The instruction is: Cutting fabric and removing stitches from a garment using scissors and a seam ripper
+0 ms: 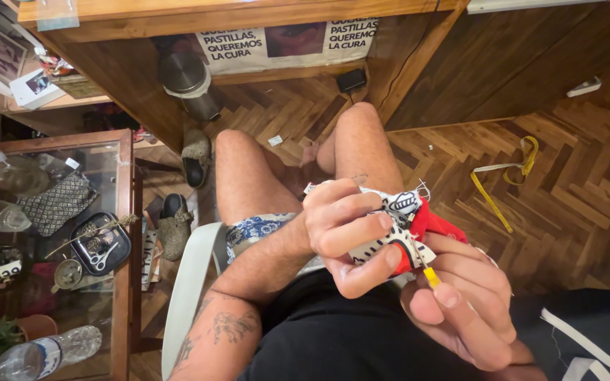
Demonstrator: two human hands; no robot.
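Observation:
My left hand (344,229) is closed around a bunched piece of white fabric with black print and a red part (418,219), held over my lap. My right hand (460,300) pinches a small tool with a yellow handle (431,276) between thumb and forefinger. The tool's thin metal tip points up into the fabric's edge, just below my left fingers. Both hands touch the cloth. My bare knees show above them.
A glass-topped side table (125,233) at the left carries a black tray with scissors (100,255), pouches and jars. A plastic bottle (44,353) lies at its near end. A yellow measuring tape (506,176) lies on the wooden floor at the right. Slippers (174,226) and a metal bin (188,81) stand ahead.

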